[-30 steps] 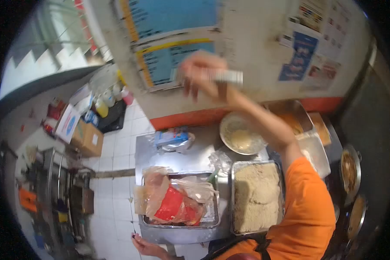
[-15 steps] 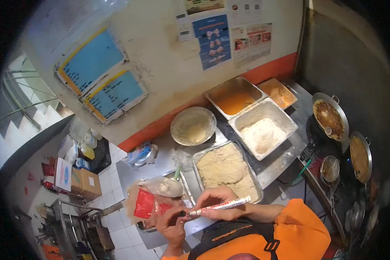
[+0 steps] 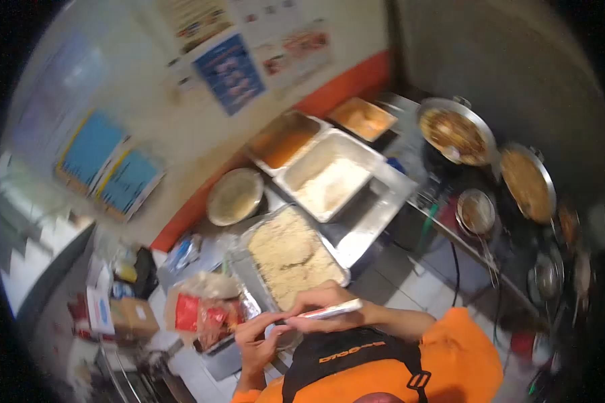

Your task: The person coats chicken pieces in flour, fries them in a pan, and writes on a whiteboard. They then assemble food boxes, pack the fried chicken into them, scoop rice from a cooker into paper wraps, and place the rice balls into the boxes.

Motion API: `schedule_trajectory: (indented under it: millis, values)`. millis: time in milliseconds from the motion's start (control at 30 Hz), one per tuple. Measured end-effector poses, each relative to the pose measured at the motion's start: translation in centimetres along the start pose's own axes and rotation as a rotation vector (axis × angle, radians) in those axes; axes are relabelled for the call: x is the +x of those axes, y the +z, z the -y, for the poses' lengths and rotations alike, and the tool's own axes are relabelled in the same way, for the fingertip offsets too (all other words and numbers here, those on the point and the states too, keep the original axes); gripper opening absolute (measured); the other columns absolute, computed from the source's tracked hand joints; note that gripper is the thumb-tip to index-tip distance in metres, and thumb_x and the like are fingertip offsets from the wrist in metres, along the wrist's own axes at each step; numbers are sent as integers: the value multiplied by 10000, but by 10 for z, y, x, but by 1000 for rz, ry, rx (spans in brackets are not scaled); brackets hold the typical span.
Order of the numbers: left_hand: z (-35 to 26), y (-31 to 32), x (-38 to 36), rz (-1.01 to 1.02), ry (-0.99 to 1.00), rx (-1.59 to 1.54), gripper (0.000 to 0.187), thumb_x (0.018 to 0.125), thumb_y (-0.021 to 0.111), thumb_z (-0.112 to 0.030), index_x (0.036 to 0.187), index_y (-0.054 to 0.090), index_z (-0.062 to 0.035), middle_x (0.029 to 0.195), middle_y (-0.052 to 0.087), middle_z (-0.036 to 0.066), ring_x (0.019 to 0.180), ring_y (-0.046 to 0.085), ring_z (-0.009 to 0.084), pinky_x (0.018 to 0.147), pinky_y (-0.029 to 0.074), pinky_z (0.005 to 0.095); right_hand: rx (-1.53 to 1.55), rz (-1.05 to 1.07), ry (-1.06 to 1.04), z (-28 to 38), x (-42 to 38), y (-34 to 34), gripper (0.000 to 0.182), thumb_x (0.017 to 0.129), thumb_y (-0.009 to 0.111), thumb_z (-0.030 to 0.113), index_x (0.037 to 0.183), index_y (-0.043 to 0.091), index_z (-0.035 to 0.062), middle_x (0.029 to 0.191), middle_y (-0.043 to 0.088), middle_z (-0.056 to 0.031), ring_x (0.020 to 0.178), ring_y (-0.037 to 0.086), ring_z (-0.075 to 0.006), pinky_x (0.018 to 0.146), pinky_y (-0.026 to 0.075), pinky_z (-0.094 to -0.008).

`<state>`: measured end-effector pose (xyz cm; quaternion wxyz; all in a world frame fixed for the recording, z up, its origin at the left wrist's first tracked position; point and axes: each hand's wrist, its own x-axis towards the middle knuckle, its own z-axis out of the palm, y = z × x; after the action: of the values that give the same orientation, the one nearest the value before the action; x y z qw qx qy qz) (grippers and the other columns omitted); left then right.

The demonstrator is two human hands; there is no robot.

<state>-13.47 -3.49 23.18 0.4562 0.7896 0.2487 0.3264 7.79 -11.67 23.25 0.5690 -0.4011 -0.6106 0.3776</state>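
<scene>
Marker [image 3: 332, 310], two hands [image 3: 324, 307], two woks [image 3: 454, 133]

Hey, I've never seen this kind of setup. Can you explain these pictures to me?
There's no robot: these are a person's bare hands, and every picture comes from one camera worn on the head, looking forward and down. On the metal table sit a tray of pale crumbs, a deep pan of white powder, a round bowl and a red-and-clear plastic bag. The right hand holds a white marker; the left hand is beside it, its grip unclear.
</scene>
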Motion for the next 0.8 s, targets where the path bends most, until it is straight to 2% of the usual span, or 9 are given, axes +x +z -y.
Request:
schedule_trajectory:
  millis: [100,200,300,333,367,433,500,667,800]
  values:
    - [18,9,-7,8,-119,-163,135,916,678,-59,940,704,72,807,694,71,734,642,119,646,492,237,-317,-61,-467,-37,-7,11,175,945,692,200,1056,682,65,723,633,-101,614,645,-250,582,521,-373]
    - [28,-12,12,205,-231,-227,122,922,659,-44,944,708,67,815,702,74,733,646,125,663,517,262,-419,121,-434,-41,12,3,269,949,697,247,1162,641,91,755,640,-119,639,655,-287,576,529,-411]
    - [83,-65,40,119,-264,20,157,938,634,-78,980,728,41,881,720,49,863,668,142,798,540,310,-520,271,-490,-58,79,-17,375,889,784,269,1139,662,18,809,670,-95,621,659,-266,582,550,-385]
    - [118,-102,52,77,-384,67,196,954,619,-105,1033,745,23,924,736,46,922,665,136,859,532,318,-598,295,-360,-76,102,-25,461,874,801,279,1217,629,23,856,689,-101,644,676,-260,602,560,-374]
    - [159,-145,72,26,-237,176,216,956,635,-142,1065,754,3,965,752,49,906,665,134,835,525,306,-600,310,-257,-82,127,-37,494,865,811,280,1247,625,28,888,705,-108,666,691,-249,621,567,-360]
    - [186,-211,108,-124,-430,353,248,949,675,-210,1083,768,-24,947,770,63,905,675,138,825,521,299,-543,320,-67,-82,180,-69,505,852,825,274,1259,642,37,936,734,-122,710,719,-222,661,579,-329]
    - [252,-278,115,-102,-511,489,260,946,686,-236,1074,773,-28,928,775,84,922,685,143,848,521,308,-568,265,-172,-89,236,-108,407,911,755,331,1200,680,56,931,756,-149,808,741,-263,730,582,-385]
    - [370,-330,131,25,-608,601,334,941,691,-287,1132,745,-18,997,773,146,963,716,209,899,524,351,-376,-11,-131,-99,371,-180,217,955,708,205,1040,730,6,820,737,-77,739,685,-121,663,546,-283]
    - [402,-355,205,25,-234,771,426,968,679,-288,1277,654,4,1083,759,141,907,702,189,829,544,365,-68,-157,-41,-99,471,-220,218,984,664,186,1061,714,-12,874,710,-52,691,616,-107,622,505,-258]
